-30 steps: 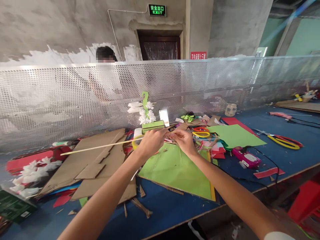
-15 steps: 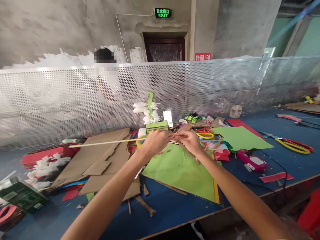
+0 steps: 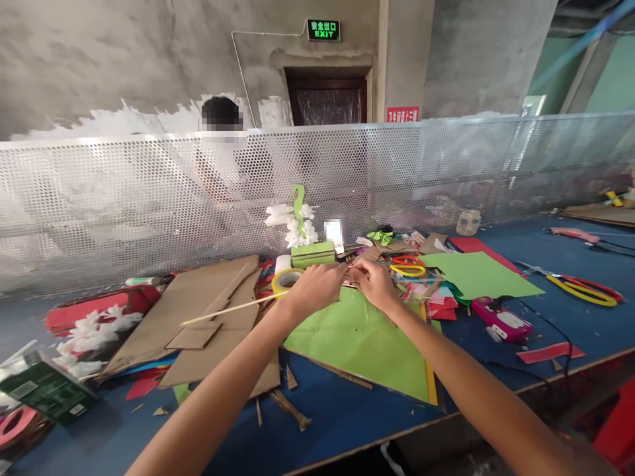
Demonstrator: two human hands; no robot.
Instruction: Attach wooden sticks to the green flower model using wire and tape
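Observation:
A thin pale stick [image 3: 233, 307] slants out to the left from under my left hand [image 3: 317, 285], whose fingers are closed around it. My right hand [image 3: 373, 281] meets it fingertip to fingertip, pinched at the stick's hidden end; what it grips there is too small to make out. Below both hands lies a light green sheet [image 3: 362, 344] on cardboard. Just behind my left wrist is a yellow tape roll [image 3: 276, 284]. A green block [image 3: 312, 254] stands beyond, with a green curved stem [image 3: 298, 201] and white paper tufts above it.
Brown cardboard [image 3: 198, 297] and a red box [image 3: 64, 317] lie left. Scissors with yellow and red handles [image 3: 585, 289], a magenta device [image 3: 501, 320] and green paper [image 3: 491, 274] are on the right. A perforated metal screen [image 3: 411, 178] runs behind the table; a person is beyond it.
The stick's free end has swung downward and to the right, now slanting more. My left hand has turned and shifted slightly, uncovering more of the tape roll. My right hand stays beside it, still pinched.

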